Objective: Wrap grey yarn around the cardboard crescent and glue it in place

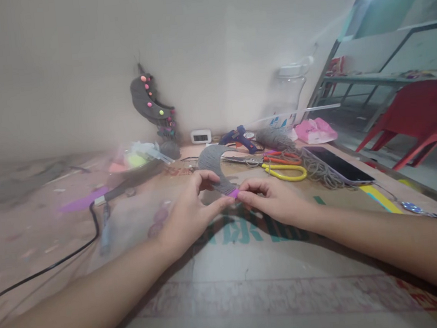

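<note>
Between my hands is a crescent shape wrapped in grey yarn, with a bare purple tip at its lower right end. My left hand is closed on the crescent's lower part, thumb near the purple tip. The fingers of my right hand pinch at that tip. Just beyond, yellow and orange-handled scissors lie with their blades toward the crescent. Loose grey yarn is heaped to the right of them.
A grey crescent with pompoms stands against the wall. Behind the scissors are a blue glue gun, a small white clock and a clear bottle. A phone lies right; a black cable crosses the left.
</note>
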